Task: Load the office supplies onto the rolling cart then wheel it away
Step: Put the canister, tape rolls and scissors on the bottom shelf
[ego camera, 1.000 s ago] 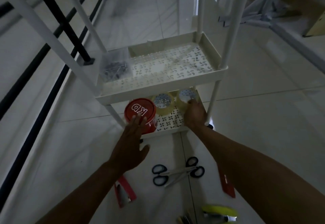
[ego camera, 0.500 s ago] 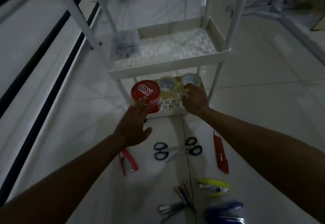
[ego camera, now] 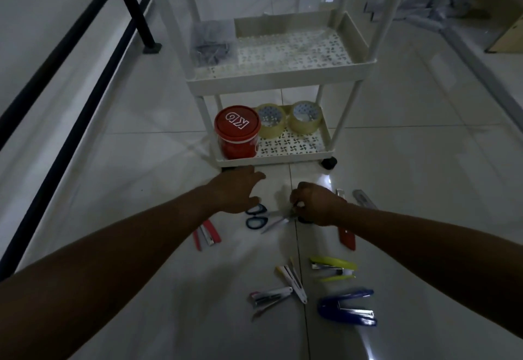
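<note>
Head view: a dim tiled floor [ego camera: 410, 178] with a white cart [ego camera: 283, 88] ahead and supplies spread below both arms.
Left hand [ego camera: 236, 190]: released, palm down, fingers spread loosely; it hangs over the floor just in front of the cart's lower shelf, its lower edge over the blue scissors [ego camera: 256, 216]; whether it touches them cannot be told.
Right hand [ego camera: 314, 204]: curled, fingers bunched down onto the handle end of a second pair of scissors [ego camera: 278, 219] whose blades cross the blue pair; it seems to pinch the handle, most of which is hidden beneath it.
Cart, upper shelf: a clear box [ego camera: 212, 41] with dark small parts sits in the left corner; the rest of the perforated tray is bare.
Cart, lower shelf: a red jar [ego camera: 237, 133] at the left, two tape rolls [ego camera: 271, 120] beside it, side by side and touching or nearly so.
Floor, near the hands: a red stapler [ego camera: 206, 235] to the left of the scissors, a red cutter [ego camera: 347, 239] partly under the right forearm, a grey cutter [ego camera: 363, 198] beyond the wrist.
Floor, nearer the camera: a yellow stapler [ego camera: 334, 269], a blue stapler [ego camera: 348, 307], some pens [ego camera: 293, 277] and a small grey stapler [ego camera: 268, 296].
Left side: a black railing [ego camera: 133, 6].
</note>
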